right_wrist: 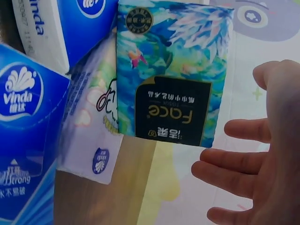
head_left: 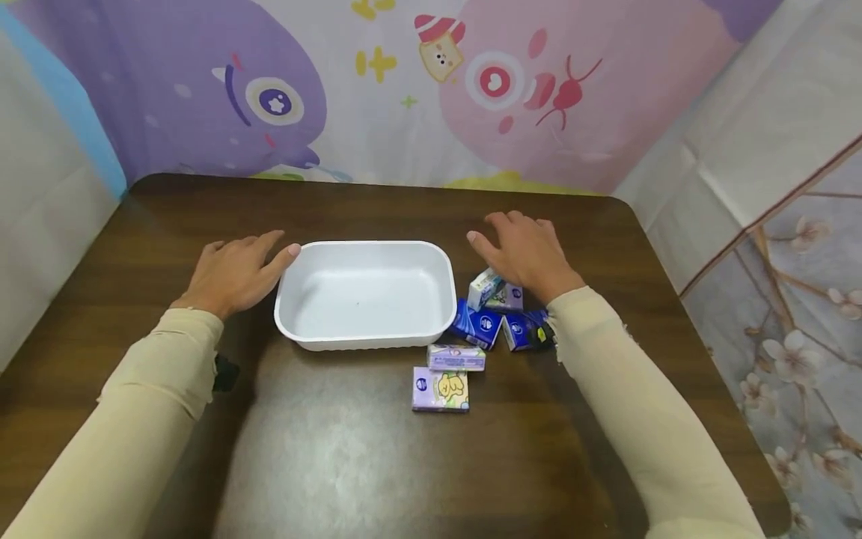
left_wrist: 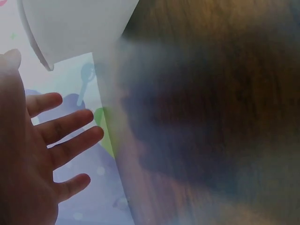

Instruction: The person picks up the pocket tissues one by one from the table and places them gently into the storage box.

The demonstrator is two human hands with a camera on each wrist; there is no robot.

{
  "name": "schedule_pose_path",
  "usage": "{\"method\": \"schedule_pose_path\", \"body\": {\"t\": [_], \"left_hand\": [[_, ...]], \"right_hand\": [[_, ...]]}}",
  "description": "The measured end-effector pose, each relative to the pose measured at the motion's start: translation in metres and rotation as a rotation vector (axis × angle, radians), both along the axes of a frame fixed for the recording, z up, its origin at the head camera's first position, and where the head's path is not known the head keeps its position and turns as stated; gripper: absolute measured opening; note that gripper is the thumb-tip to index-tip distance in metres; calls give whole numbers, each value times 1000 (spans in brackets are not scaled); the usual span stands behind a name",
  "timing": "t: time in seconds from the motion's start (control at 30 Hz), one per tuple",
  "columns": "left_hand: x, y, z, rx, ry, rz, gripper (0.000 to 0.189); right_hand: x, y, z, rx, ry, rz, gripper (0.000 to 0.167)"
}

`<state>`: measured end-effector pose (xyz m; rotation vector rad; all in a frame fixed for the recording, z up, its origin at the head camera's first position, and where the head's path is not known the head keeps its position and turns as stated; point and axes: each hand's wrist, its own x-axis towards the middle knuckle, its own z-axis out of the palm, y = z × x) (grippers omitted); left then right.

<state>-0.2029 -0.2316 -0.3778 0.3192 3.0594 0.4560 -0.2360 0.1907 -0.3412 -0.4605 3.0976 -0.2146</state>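
A white rectangular basin (head_left: 367, 333) stands on the brown table, with nothing inside it. My left hand (head_left: 232, 275) hovers at its left rim, fingers spread and holding nothing; the left wrist view shows the same hand (left_wrist: 51, 145) beside the basin's wall (left_wrist: 75, 28). Over the pile of tissue packs my right hand (head_left: 528, 251) is held with loose fingers. In the right wrist view that hand (right_wrist: 253, 164) is apart from a teal Face tissue pack (right_wrist: 173, 70), which leans on a lilac pack (right_wrist: 89, 126). Blue Vinda packs (head_left: 477, 326) lie by the basin's right side.
Nearer the front, a lilac pack (head_left: 456, 358) rests against another lilac pack with a yellow bear (head_left: 441, 389). A further blue pack (head_left: 521, 331) lies near the right sleeve. Behind the table (head_left: 337, 464) hangs a cartoon curtain (head_left: 397, 142).
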Motion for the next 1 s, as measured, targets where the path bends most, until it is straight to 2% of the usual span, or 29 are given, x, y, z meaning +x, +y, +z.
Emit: {"method": "schedule_pose_path", "body": {"t": [0.23, 0.37, 0.6, 0.73, 0.9, 1.0], "left_hand": [[4, -6, 2, 21, 78, -34, 72], [5, -9, 4, 34, 84, -42, 70], [8, -9, 4, 65, 149, -56, 60], [9, -7, 4, 80, 107, -40, 62], [10, -5, 4, 106, -2, -4, 69], [12, -4, 3, 136, -37, 8, 70]], "right_hand": [[5, -6, 2, -43, 0, 12, 65], [6, -10, 5, -36, 18, 14, 57], [11, -11, 7, -15, 30, 32, 53], [14, -9, 4, 0, 30, 37, 52], [16, -5, 0, 2, 37, 44, 51], [18, -4, 0, 4, 29, 42, 51]]}}
